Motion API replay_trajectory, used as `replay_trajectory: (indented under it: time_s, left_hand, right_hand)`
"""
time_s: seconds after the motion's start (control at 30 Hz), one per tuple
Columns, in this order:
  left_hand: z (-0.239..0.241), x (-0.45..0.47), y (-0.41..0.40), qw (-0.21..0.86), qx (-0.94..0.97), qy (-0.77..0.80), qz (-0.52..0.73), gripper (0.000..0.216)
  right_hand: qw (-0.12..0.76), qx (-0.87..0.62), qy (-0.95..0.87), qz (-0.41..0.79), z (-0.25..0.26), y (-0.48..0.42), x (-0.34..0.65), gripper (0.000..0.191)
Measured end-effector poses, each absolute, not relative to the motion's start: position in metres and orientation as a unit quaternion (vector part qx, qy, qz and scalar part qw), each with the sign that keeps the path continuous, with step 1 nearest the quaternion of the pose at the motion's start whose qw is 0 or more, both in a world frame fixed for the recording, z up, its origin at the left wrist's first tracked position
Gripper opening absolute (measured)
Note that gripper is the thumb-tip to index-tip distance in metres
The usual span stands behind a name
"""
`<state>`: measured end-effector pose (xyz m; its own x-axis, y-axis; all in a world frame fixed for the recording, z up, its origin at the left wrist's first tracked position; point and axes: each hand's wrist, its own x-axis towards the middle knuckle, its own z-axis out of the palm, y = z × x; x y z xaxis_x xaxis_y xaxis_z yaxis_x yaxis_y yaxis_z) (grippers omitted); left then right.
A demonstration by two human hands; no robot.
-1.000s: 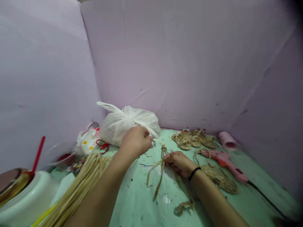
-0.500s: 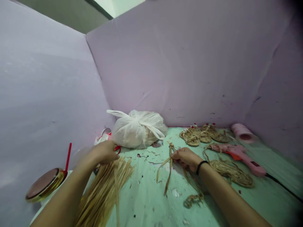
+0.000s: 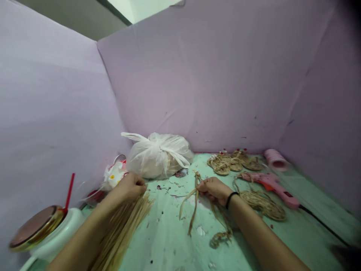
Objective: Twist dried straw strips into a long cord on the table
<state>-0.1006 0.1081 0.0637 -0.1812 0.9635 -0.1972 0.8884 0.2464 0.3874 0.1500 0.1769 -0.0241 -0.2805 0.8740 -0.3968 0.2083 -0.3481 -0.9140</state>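
Note:
My left hand (image 3: 130, 187) is closed in a pinch at the far end of a bundle of pale straw strips (image 3: 124, 227) lying on the green table (image 3: 175, 244); what its fingers hold is too small to make out. My right hand (image 3: 213, 188), with a black band on the wrist, is closed on a braided straw cord (image 3: 194, 199) whose loose ends hang towards me and whose braid trails down to a curl (image 3: 218, 238).
A tied white plastic bag (image 3: 159, 154) sits at the back. Woven straw coils (image 3: 231, 162), a pink glue gun (image 3: 270, 184), a pink spool (image 3: 275, 160) and a flat straw spiral (image 3: 263, 203) lie right. A white jar with gold lid (image 3: 39, 229) stands left. Purple boards wall the table.
My left hand left the white bag and came down to the straw bundle, where it now pinches at its far end. My right hand kept its grip on the cord.

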Motion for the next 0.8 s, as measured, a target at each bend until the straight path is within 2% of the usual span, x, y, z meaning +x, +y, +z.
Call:
replay_trajectory:
  time_s: [0.1,0.2,0.43,0.8]
  left_hand:
    - [0.062,-0.058,0.120,0.398,0.601,0.677,0.150,0.016]
    - [0.045,-0.018,0.140,0.474,0.594,0.631,0.158,0.012]
    - [-0.003,0.008,0.181,0.459,0.614,0.613,0.190,0.005]
    - [-0.006,0.009,0.176,0.485,0.575,0.620,0.222,0.007]
  right_hand:
    - [0.275,-0.530,-0.494,0.632,-0.022,0.176,0.151,0.013]
    - [0.283,-0.529,-0.494,0.630,-0.020,0.176,0.152,0.010]
    - [0.288,-0.525,-0.487,0.636,-0.023,0.179,0.153,0.009]
    - [0.286,-0.525,-0.482,0.640,-0.023,0.179,0.154,0.011]
